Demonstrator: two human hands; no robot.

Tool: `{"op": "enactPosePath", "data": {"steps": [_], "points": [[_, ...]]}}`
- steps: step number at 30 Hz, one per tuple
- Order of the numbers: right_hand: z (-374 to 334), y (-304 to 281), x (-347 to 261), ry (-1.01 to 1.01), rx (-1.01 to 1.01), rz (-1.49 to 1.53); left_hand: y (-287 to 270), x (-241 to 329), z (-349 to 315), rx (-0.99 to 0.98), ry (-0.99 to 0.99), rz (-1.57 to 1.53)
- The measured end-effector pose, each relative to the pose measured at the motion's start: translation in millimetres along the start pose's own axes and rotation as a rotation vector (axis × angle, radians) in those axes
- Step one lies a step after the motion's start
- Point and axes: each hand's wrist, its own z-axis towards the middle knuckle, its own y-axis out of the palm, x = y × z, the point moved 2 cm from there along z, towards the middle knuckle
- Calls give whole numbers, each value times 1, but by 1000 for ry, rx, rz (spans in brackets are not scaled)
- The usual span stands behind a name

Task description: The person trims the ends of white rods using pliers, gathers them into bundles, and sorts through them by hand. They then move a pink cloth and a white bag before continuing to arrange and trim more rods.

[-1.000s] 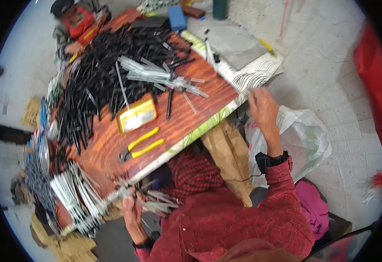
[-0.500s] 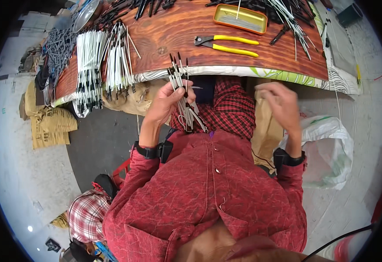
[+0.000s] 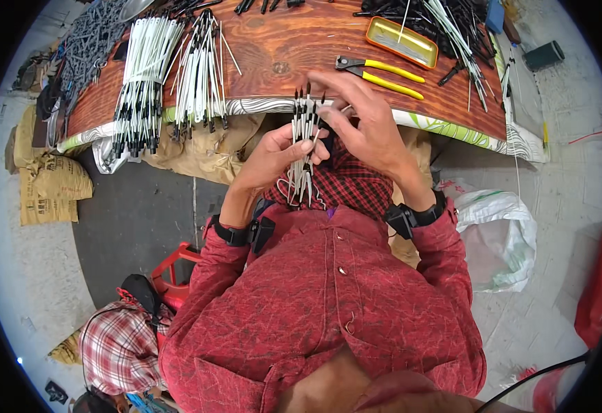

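A small bundle of thin white rods with black tips (image 3: 304,126) stands roughly upright over my lap, wrapped in the closed fingers of my left hand (image 3: 268,163). Thin white loops dangle below that grip. My right hand (image 3: 373,134) hovers beside the bundle's black tips, its thumb and forefinger spread apart; whether the thumb touches a tip is hard to tell. On the table lie a larger banded bundle of white rods (image 3: 144,62) and a looser pile of them (image 3: 196,82), both with black ends hanging over the edge.
Pliers with yellow handles (image 3: 387,77) rest on the wooden table (image 3: 280,48) near a yellow tray (image 3: 433,65). Black parts and more rods lie at the back right, grey pieces (image 3: 91,45) at the left. A white bag (image 3: 497,241) stands on the floor right; another person's plaid sleeve (image 3: 122,344) shows lower left.
My right hand has swung left from out at the side to the top of the bundle. The left hand still grips the rods, now held slightly further right. The view has shifted slightly.
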Motion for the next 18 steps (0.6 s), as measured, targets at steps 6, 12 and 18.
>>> {"op": "enactPosePath", "data": {"steps": [6, 12, 18], "points": [[14, -3, -8, -142, -64, -131, 4, 13, 3, -52, 31, 23], [8, -1, 6, -105, -108, -106, 3, 3, 7, -60, 15, 74], [2, -2, 21, 124, -112, 78, 5, -3, 9, -43, -12, 36]]}}
